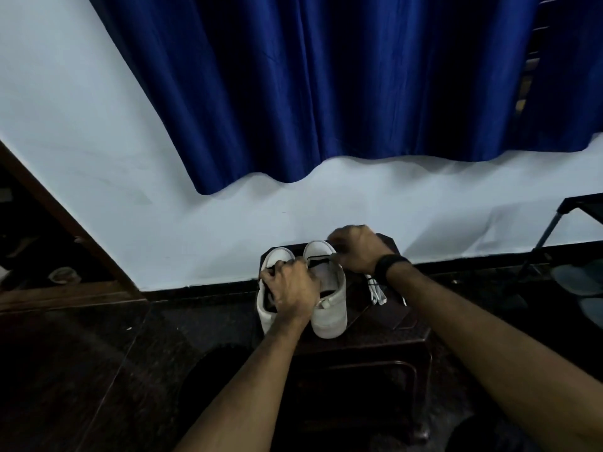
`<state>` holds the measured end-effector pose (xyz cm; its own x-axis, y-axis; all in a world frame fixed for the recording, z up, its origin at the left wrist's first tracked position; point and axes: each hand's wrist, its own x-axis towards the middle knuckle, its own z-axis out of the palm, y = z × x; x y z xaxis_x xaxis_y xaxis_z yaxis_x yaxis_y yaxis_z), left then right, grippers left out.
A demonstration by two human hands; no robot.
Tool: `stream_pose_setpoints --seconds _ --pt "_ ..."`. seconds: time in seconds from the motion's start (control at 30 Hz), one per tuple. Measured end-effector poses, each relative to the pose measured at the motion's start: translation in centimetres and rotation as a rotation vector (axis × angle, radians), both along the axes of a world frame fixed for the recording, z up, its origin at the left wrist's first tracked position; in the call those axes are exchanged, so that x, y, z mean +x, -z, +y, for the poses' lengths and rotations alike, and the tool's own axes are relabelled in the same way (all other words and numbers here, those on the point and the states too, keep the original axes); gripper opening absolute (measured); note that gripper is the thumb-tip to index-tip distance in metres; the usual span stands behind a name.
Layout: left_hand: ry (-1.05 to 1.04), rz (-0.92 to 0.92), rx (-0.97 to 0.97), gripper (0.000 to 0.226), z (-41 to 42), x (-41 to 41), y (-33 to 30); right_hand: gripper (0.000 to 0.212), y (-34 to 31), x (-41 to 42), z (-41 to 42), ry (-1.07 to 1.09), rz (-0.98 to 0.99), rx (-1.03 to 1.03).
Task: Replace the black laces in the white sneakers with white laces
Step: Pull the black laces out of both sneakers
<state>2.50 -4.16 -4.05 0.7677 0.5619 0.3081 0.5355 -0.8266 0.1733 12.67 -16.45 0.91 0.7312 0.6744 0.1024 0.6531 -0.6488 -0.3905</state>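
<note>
Two white sneakers stand side by side on a dark stool (365, 340), toes toward the wall. My left hand (292, 287) lies over the left sneaker (266, 316) and covers its lacing, fingers curled on it. The right sneaker (329, 308) shows a black lace near its toe. My right hand (355, 247) is closed at that sneaker's front right side, fingers pinched at the black lace. A bundle of white laces (377, 291) lies on the stool just right of the shoes, partly hidden by my right wrist.
A white wall with a hanging blue curtain (313, 93) is right behind the stool. A dark metal rack (554, 236) with shoes stands at the right. A wooden door frame (65, 230) runs down the left. The floor is dark stone.
</note>
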Motion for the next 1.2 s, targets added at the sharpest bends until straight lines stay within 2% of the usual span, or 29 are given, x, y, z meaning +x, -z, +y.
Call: stream_pose_setpoints --seconds 0.1,0.2,0.23,0.3,0.43,0.53,0.57,0.63,0.67,0.73,0.87,0.97,1.0,1.07,1.13,1.2 --pt "-0.006 0.035 0.020 0.020 0.1 0.0 0.0 0.030 0.4 -2.1 2.7 -0.088 -0.024 -0.162" --pt "-0.005 0.040 0.022 0.020 0.2 0.1 0.2 0.033 0.6 -3.3 3.9 -0.037 -0.254 -0.313" --pt "-0.006 0.034 0.021 0.020 0.2 0.1 0.2 0.033 0.6 -3.1 3.9 -0.032 -0.286 -0.284" --pt "-0.006 0.020 0.019 0.019 0.2 0.1 0.2 0.027 0.5 -2.4 3.5 0.031 -0.190 -0.090" --pt "0.003 -0.026 0.024 0.019 0.2 0.1 0.3 0.012 0.5 0.1 1.6 0.296 0.133 0.477" --pt "-0.003 -0.039 0.027 0.020 0.2 0.1 0.4 0.018 -1.6 1.5 -0.3 0.476 0.405 0.993" --pt "-0.003 -0.038 0.026 0.020 0.1 0.0 0.4 0.021 -2.3 2.2 -0.9 0.492 0.491 1.147" --pt "0.001 -0.038 0.023 0.019 0.1 0.0 0.4 0.022 -3.5 2.8 -2.1 0.422 0.714 1.315" --pt "0.005 -0.039 0.020 0.020 0.1 0.0 0.4 0.020 -3.9 2.7 -2.6 0.387 0.785 1.298" --pt "0.034 -0.030 0.024 0.028 0.2 0.1 0.4 0.017 -4.1 2.1 -3.6 0.372 0.754 1.087" --pt "0.258 0.040 0.080 0.041 0.8 0.9 0.1 0.030 -2.7 0.8 -4.4 0.276 0.405 0.429" --pt "0.407 0.116 0.124 0.028 1.3 2.2 -0.5 0.038 -1.4 -0.6 -3.4 0.224 0.166 -0.147" --pt "0.425 0.136 0.142 0.025 1.4 2.7 -0.8 0.042 -0.8 -1.3 -2.9 0.227 0.046 -0.232" --pt "0.416 0.154 0.148 0.021 1.5 3.5 -1.2 0.034 0.7 -2.2 -1.9 0.221 -0.056 -0.123" --pt "0.381 0.148 0.143 0.020 1.4 4.0 -1.3 0.015 1.7 -3.2 -1.0 0.250 0.059 0.140" --pt "0.350 0.151 0.179 0.018 1.3 4.2 -1.1 0.008 2.3 -3.6 -0.2 0.303 0.153 0.315"
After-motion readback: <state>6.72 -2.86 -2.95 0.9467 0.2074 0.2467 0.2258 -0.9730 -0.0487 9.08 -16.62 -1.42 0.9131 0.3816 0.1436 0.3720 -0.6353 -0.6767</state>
